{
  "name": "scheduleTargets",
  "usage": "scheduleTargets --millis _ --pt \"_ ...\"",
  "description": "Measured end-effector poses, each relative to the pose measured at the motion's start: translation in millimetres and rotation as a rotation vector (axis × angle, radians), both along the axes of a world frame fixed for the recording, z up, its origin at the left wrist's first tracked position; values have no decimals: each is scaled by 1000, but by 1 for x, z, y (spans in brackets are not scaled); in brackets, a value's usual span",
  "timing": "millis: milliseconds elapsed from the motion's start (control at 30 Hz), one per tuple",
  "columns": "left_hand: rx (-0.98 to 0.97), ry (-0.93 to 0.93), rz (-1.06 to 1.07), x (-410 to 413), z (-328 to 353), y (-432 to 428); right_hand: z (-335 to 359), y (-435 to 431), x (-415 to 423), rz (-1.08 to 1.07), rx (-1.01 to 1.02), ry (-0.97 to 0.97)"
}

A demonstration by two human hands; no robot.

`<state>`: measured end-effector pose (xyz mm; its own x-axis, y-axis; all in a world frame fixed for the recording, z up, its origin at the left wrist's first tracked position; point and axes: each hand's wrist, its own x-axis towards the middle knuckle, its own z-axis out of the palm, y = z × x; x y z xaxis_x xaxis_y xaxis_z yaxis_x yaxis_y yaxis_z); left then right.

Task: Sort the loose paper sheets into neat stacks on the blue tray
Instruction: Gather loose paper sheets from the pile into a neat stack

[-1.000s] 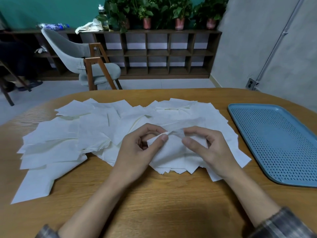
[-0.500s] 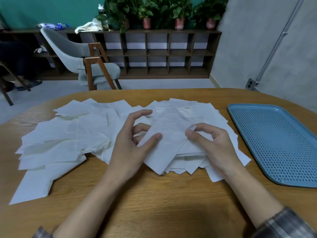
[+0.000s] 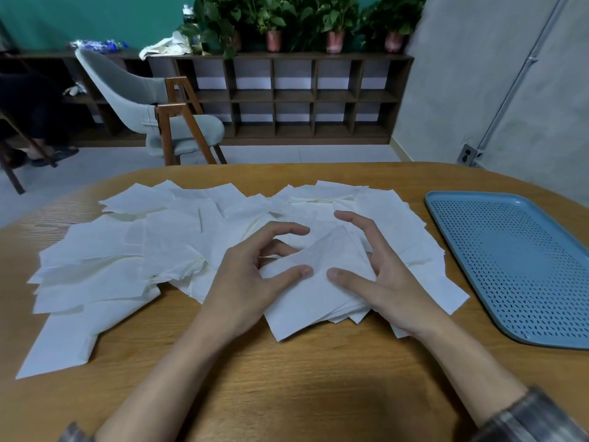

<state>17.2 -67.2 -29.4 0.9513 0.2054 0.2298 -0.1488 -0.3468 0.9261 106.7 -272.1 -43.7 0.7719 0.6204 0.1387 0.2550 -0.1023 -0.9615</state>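
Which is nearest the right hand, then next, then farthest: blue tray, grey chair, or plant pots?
From the right hand:
1. Blue tray, on the table to its right.
2. Grey chair, across the table, on the left.
3. Plant pots, on the shelf at the back.

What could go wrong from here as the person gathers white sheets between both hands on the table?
The gathered sheets, held between left hand and right hand, look uneven at the near edge; some may slip when lifted. They lie on the loose sheets, so strays may drag along toward the blue tray.
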Motion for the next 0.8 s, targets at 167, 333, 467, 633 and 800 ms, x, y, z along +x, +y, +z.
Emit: scheduleTargets --millis 167,333,467,633,800 --pt "-9 29 -47 -1 0 0 0 0 -3 11 -41 -12" --pt "72 -3 -13 0 -6 2 -2 1 -2 8 -54 -36" --pt "319 -176 151 4 -12 5 -1 0 0 -5 26 -42" --pt "65 -124 96 4 -8 3 -2 -2 2 0 204 17" --pt "68 -124 130 4 -10 1 -2 -4 4 -11 120 -96"
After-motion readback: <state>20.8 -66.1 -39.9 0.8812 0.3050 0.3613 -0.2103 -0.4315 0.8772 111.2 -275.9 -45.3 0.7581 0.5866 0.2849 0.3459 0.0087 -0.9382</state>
